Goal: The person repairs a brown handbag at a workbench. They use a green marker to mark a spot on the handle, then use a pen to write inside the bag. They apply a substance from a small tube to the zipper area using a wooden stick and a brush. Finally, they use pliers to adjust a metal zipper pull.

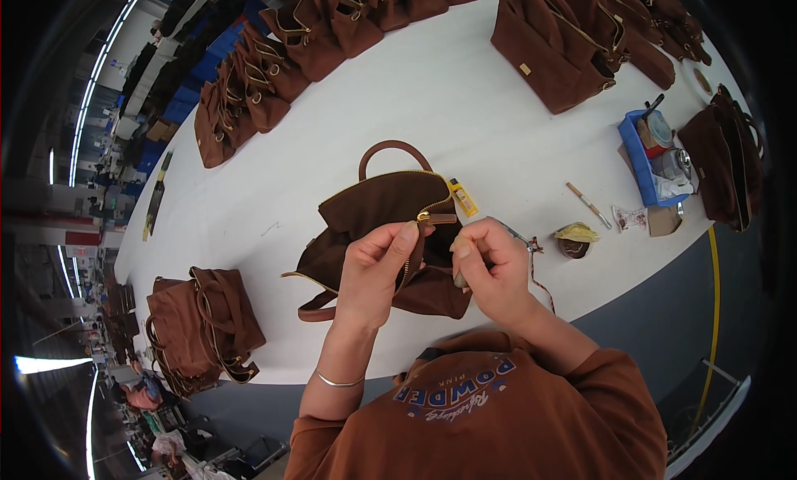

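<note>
A brown handbag lies unzipped on the white table in front of me, its gold-toothed zipper spread and its dark lining showing. My left hand pinches the zipper edge between thumb and forefinger, just beside the gold zipper slider with its brown pull tab. To the right of it, my right hand is closed over the bag's edge, thumb against the curled fingers. Something small and greyish shows under those fingers, too hidden to name. A yellow tube-like container stands or lies just beyond the bag.
Brown bags line the far side; more sit at the far right and near left. On the right are a blue bin of supplies, a small pot with yellow material on top, and a pen-like stick.
</note>
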